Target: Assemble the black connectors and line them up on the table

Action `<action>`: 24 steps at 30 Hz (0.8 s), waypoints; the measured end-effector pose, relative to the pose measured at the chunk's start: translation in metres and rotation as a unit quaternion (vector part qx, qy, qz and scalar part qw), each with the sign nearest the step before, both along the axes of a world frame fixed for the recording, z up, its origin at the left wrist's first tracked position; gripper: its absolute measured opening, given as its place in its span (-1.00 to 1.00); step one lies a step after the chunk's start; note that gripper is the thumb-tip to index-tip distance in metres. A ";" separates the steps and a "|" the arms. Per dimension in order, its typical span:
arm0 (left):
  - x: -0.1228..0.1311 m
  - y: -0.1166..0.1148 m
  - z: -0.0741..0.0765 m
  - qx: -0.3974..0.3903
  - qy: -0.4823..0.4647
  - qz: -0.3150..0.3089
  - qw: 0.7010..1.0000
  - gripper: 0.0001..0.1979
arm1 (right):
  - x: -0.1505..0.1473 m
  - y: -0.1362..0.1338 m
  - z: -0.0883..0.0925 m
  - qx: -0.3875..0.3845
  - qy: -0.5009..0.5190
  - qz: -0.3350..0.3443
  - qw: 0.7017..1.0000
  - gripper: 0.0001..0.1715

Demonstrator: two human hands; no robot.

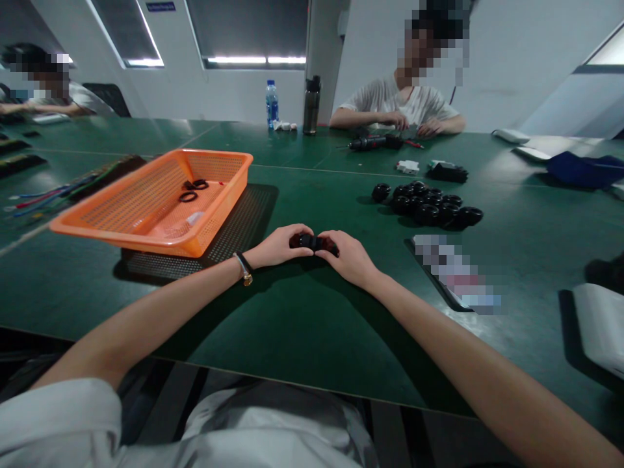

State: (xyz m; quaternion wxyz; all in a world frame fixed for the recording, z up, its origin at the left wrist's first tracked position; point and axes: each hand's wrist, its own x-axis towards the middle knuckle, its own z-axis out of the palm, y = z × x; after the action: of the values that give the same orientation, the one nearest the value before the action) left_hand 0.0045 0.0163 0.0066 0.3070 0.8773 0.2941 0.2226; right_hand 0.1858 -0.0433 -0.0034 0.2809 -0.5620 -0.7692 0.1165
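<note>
My left hand (283,245) and my right hand (348,257) meet over the green table, each with its fingers closed round one end of a small, dark, rounded part (314,243). Most of that part is hidden by the fingers, so its kind is not clear. To the right lies a cluster of glossy black round parts (426,205), several of them close together. An orange perforated basket (229,188) stands left of my hands, with a few black rings (188,196) and a small clear piece inside.
A phone (453,273) lies right of my right arm. Across the table (312,318) a person (402,107) handles something near a black power tool (373,143). A water bottle (272,105) and a dark flask (312,107) stand at the back. Cables (73,188) lie left.
</note>
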 end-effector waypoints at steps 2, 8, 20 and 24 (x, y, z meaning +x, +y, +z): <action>0.000 0.000 0.000 -0.003 0.003 -0.001 1.000 -0.68 | 0.000 0.000 0.001 -0.001 -0.002 0.000 1.000 -0.77; 0.001 0.000 0.001 -0.005 0.005 0.006 1.000 -0.69 | 0.000 0.001 0.000 0.000 -0.006 -0.002 1.000 -0.78; 0.000 -0.001 0.000 -0.014 -0.007 -0.006 1.000 -0.69 | 0.000 0.000 0.000 -0.012 -0.013 -0.002 1.000 -0.78; 0.001 -0.001 0.000 -0.018 -0.011 -0.008 1.000 -0.69 | 0.000 0.000 0.001 -0.017 -0.015 -0.005 1.000 -0.78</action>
State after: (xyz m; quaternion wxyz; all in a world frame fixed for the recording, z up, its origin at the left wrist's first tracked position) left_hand 0.0052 0.0156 0.0063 0.3273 0.8718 0.2873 0.2240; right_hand 0.1854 -0.0430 -0.0024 0.2600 -0.5722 -0.7685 0.1199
